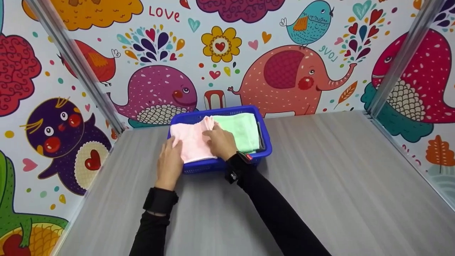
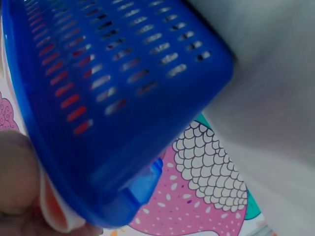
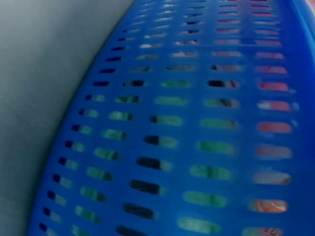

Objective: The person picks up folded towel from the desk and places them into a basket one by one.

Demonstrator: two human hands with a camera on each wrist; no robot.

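A blue plastic basket [image 1: 204, 166] with slotted walls stands at the back of the table. Inside it a folded pink towel [image 1: 192, 142] lies on the left, and a folded light green towel [image 1: 243, 133] on the right. My right hand [image 1: 222, 142] pinches the pink towel's bunched right edge. At the basket's left end, my left hand [image 1: 170, 161] holds the towel's left edge between thumb and fingers. The left wrist view shows a pale fold [image 2: 55, 206] beside blurred fingers [image 2: 17, 172]. Green cloth shows through the basket wall [image 3: 162, 132] in the right wrist view.
A dark grey cloth [image 1: 262, 137] is partly visible at the basket's right end. The grey wood-grain table [image 1: 337, 177] extends in front and to both sides. Behind stands a wall [image 1: 220, 89] printed with cartoon animals, with metal posts [image 1: 78, 67] at its corners.
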